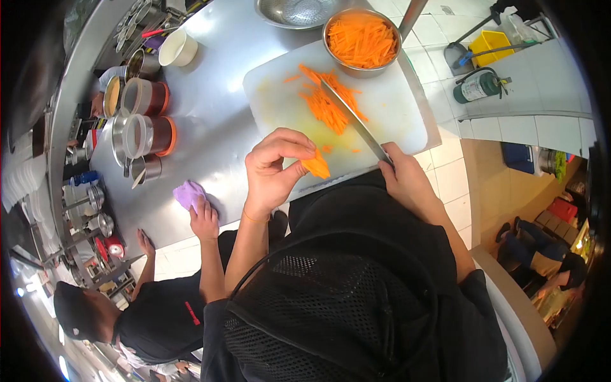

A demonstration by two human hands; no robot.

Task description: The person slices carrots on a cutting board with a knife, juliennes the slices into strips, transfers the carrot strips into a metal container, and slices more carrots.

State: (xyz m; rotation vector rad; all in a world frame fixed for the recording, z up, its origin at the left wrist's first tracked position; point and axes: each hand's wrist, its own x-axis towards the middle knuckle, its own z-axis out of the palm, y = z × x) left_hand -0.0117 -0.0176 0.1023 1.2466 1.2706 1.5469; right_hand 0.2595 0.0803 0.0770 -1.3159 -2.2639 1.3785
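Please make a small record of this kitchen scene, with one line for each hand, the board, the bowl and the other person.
Left hand: holds some carrot by the board's near edge
Right hand: grips a knife, blade at the cut strips
Board: white, with cut strips lying on it
Bowl: metal, heaped with more strips, at the board's far edge
Other person: one hand on a purple cloth

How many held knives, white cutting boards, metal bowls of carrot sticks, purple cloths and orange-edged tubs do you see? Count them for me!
Held knife: 1
White cutting board: 1
Metal bowl of carrot sticks: 1
Purple cloth: 1
Orange-edged tubs: 2
Total: 6
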